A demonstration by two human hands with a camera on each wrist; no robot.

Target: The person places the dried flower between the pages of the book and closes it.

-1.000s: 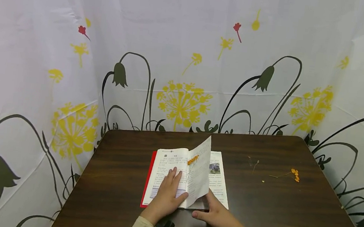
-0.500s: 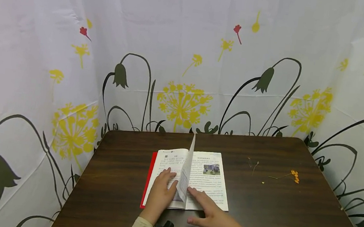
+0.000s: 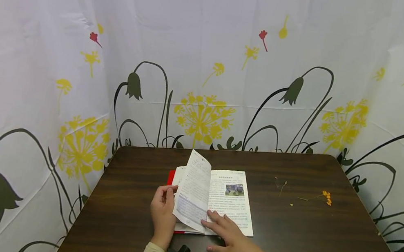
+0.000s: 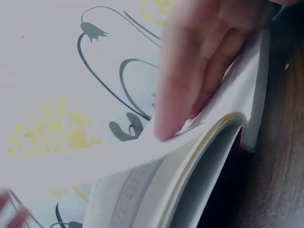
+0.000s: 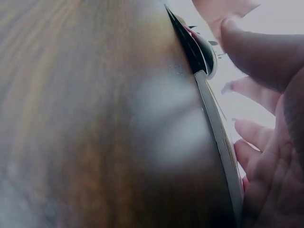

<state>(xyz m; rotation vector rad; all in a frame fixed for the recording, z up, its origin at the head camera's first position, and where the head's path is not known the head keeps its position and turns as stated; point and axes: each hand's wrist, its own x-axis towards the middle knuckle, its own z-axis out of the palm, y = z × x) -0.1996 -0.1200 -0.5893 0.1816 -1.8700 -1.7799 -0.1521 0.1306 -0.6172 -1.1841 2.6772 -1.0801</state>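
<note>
An open book (image 3: 229,215) with a red cover lies near the middle of the table. One page (image 3: 193,191) stands partly raised over its left side, the top leaning left. My left hand (image 3: 163,212) is at the left edge, fingers curled, pinching the page's outer edge. In the left wrist view a finger of that hand (image 4: 180,80) meets the pale page edge, above the curved stack of pages. My right hand (image 3: 235,242) lies spread at the lower middle of the book, fingertips by the spine and right page. In the right wrist view its thumb (image 5: 261,54) stands away from the fingers.
To the right on the dark wooden table (image 3: 323,241) lies a sprig with small orange flowers (image 3: 326,197). Thin dry stems (image 3: 283,188) and a small yellow bit (image 3: 291,204) lie nearby. A white curtain (image 3: 209,61) with printed flowers hangs behind the table.
The page has swung from right to left over the spine, covering the orange flower sprig seen on the left page. My left hand has moved from that page to the book's left edge.
</note>
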